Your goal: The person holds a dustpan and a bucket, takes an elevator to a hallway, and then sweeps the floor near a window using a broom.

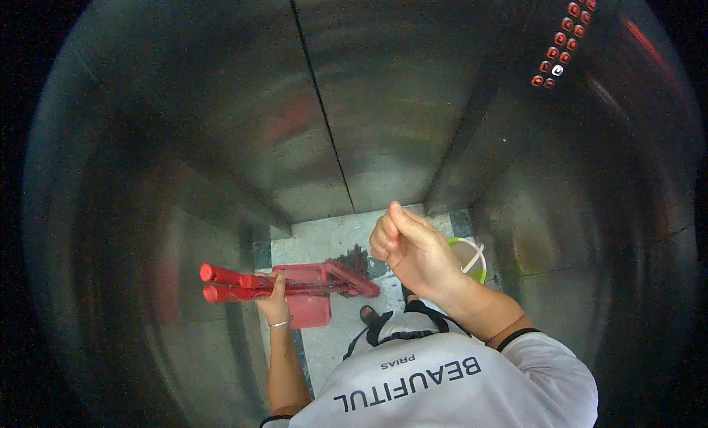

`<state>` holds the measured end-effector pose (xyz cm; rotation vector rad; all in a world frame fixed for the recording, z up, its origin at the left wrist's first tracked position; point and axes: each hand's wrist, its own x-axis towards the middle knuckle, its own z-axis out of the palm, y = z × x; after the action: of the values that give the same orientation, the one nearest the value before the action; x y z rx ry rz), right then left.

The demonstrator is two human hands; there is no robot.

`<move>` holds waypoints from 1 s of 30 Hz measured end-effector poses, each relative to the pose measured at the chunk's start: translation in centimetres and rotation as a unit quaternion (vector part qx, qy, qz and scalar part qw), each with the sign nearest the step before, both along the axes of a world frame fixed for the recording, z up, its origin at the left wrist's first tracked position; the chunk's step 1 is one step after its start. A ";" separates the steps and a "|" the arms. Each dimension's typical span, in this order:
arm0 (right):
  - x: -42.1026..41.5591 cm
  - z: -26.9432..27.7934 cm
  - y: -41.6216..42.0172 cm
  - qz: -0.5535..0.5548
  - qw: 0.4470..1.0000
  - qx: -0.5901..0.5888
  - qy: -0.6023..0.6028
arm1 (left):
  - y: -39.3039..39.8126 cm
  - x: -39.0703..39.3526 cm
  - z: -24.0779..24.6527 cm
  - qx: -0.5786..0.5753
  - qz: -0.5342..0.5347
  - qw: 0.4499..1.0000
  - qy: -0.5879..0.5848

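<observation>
My left hand (272, 303) is closed around several long red handles (224, 284), gathered in a bundle with their round ends toward the left. Below it, a red plastic dustpan (311, 310) appears at the floor. Along the bundle to the right is a red broom head (354, 278) with dark bristles or strands (354, 255) beside it. My right hand (409, 248) is raised in front of my body, its fingers curled in and nothing visible in them. Behind its wrist, partly hidden, is a pale bucket (463, 253) with a green rim and a white handle.
Metal lift walls (182, 240) enclose me on both sides. Ahead, a dark vertical seam (321, 96) divides the lift doors. A panel of lit round buttons (564, 40) is on the upper right wall. The pale floor (337, 350) has a dark border.
</observation>
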<state>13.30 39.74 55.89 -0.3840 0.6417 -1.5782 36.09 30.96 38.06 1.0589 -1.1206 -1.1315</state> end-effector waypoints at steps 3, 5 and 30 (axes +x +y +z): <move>0.9 3.7 2.4 0.001 0.977 -0.211 0.020 | 0.0 -0.2 0.1 0.014 0.011 1.000 0.013; 2.6 6.5 5.3 -0.014 0.952 -0.305 0.031 | 0.2 0.2 0.2 0.012 -0.023 1.000 0.001; 1.3 -1.2 1.9 0.031 0.990 -0.020 -0.138 | 3.3 1.6 1.0 0.011 -0.017 0.999 -0.029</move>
<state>14.55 41.68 54.72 -0.2085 0.3817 -1.5513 37.71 34.25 39.05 1.1003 -1.1781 -1.1484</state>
